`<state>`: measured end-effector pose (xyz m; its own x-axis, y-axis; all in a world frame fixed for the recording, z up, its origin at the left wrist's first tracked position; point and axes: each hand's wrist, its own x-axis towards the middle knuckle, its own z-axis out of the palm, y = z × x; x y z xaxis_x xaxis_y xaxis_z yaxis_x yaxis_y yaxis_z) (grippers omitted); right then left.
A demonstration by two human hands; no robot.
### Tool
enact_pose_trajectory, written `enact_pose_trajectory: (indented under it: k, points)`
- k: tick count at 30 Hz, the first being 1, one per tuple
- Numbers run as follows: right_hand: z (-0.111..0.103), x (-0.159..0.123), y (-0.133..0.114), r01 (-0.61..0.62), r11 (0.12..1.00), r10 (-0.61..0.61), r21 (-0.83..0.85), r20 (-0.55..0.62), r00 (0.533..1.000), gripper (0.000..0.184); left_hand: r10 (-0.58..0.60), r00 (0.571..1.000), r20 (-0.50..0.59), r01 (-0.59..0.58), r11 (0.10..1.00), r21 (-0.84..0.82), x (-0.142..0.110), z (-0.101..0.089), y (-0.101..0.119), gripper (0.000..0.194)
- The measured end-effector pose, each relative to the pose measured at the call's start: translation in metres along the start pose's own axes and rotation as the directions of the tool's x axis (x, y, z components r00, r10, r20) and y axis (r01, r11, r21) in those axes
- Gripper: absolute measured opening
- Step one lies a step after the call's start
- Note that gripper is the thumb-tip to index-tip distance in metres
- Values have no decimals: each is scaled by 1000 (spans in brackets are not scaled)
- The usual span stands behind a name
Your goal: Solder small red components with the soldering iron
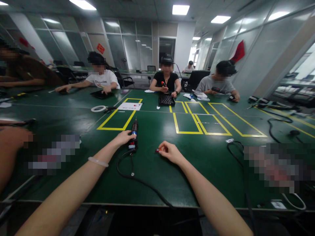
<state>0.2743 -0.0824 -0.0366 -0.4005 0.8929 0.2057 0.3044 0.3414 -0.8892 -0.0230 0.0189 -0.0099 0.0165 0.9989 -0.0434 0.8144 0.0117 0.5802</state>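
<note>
A dark electric screwdriver (133, 143) with a blue band lies on the green table (147, 183), its bit pointing away from me. My left hand (123, 137) is closed on its left side, with the fingertips partly hidden. From its near end a black cord (145, 183) curves toward the table's front edge. Just right of the screwdriver, my right hand (169, 151) pinches a small red-and-orange piece (157, 150) low over the tabletop. That piece is too small to name.
Yellow tape outlines (188, 132) mark the table beyond my hands. A white sheet (130, 106) and a white ring (98, 108) lie ahead on the left. Across the table a person handles a black tray (166, 99). Another person's arm (12, 144) reaches in at left.
</note>
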Motion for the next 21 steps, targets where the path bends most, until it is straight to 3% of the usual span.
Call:
enact_pose_trajectory:
  k: [5,9,21]
  points:
    - [2,1,3,-2,1000,3,28,-10,1000,13,37,993,111,-45,997,69,-21,31,48,71]
    - [2,1,4,20,1000,-21,-15,-23,1000,12,98,984,149,-107,993,49,-39,46,72,69]
    - [9,3,1,34,995,-32,-89,23,999,9,163,985,65,-169,980,108,-62,56,85,64]
